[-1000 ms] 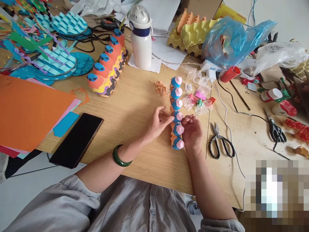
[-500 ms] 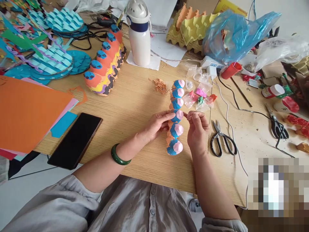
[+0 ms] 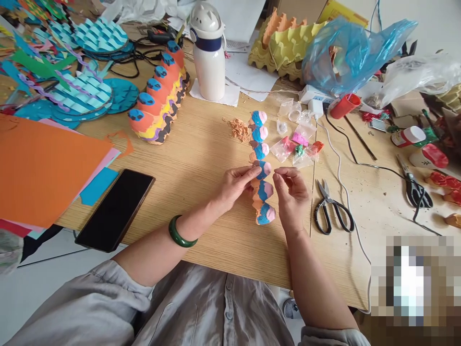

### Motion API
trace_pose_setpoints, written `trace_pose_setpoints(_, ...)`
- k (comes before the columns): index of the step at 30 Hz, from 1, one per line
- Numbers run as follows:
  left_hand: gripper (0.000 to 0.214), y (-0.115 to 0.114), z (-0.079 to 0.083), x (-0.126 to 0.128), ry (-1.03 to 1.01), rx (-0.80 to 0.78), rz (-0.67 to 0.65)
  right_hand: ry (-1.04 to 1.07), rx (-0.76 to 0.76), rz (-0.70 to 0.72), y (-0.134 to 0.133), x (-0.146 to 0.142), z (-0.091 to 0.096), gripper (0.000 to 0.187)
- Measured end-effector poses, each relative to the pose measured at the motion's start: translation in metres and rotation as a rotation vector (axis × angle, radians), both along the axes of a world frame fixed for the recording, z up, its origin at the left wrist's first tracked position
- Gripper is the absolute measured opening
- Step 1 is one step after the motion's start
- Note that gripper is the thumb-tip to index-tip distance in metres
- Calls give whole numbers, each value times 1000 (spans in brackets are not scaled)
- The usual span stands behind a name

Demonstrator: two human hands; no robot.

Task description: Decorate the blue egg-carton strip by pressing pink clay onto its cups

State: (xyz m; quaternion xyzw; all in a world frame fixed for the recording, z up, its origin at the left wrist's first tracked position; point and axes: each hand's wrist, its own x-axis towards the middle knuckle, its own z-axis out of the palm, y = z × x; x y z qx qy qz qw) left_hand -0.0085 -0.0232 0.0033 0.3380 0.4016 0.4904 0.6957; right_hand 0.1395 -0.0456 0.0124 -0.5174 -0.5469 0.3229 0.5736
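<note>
Painted egg-carton strip (image 3: 260, 166) lies on worktop (image 3: 201, 158), centre, running far to near. Versus half a second back: its far end sits further left and its near end further right, so it lies straighter, and it is rolled so the pink caps on the middle bumps show less.

Left hand (image 3: 236, 185), green bangle (image 3: 180, 233) at the wrist, grips the fourth bump between fingers and thumb. Right hand (image 3: 292, 194) is just right of the same bump, thumb and forefinger pinched shut; cannot tell whether anything sits in the pinch.

Scissors (image 3: 331, 214) lie right of it, small clay bags (image 3: 297, 144) far right of the strip, phone (image 3: 115, 209) near left
</note>
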Motion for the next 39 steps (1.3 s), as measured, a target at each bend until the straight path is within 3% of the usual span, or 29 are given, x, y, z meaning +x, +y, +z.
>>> trace_pose_setpoints(6,42,0,-1,1,57,-2,1,-115,-9,17,-2,-2,3,7)
trace_pose_setpoints(14,24,0,6,1,75,5,-31,-124,-67,16,3,-2,-3,4)
trace_pose_setpoints(25,12,-2,8,0,53,41,-105,-364,104,74,-2,-3,6,17)
trace_pose_setpoints(39,18,-3,7,-1,72,83,-127,-450,170,112,-1,-2,9,12)
